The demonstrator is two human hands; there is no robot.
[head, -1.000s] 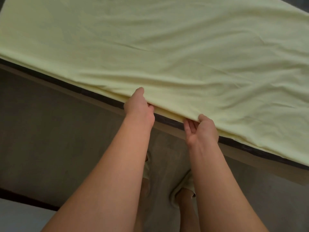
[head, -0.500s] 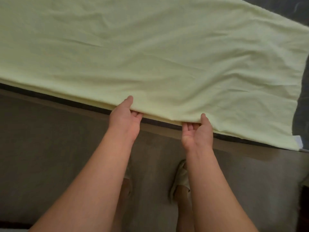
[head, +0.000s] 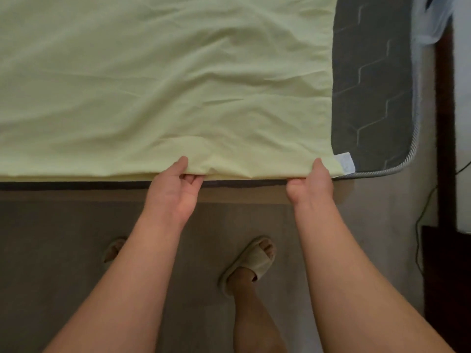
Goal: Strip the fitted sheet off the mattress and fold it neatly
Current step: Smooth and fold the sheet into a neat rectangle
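Fingers (head: 190, 179) of left hand (head: 173, 191), right hand (head: 309, 186), pinching sheet (head: 165, 85) hem — long axis left-right.

place: home bedroom | signs: mattress (head: 372, 80) under pale sheet (head: 163, 80), slippered foot (head: 252, 263) on grey floor (head: 51, 238), wall cable (head: 420, 225)

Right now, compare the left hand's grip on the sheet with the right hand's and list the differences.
The left hand grips the sheet away from its corner; the right hand grips beside the white tag at that corner. The left hand's curled fingers show under the edge; the right hand's are mostly hidden. Both pinch the near edge, thumbs on top.
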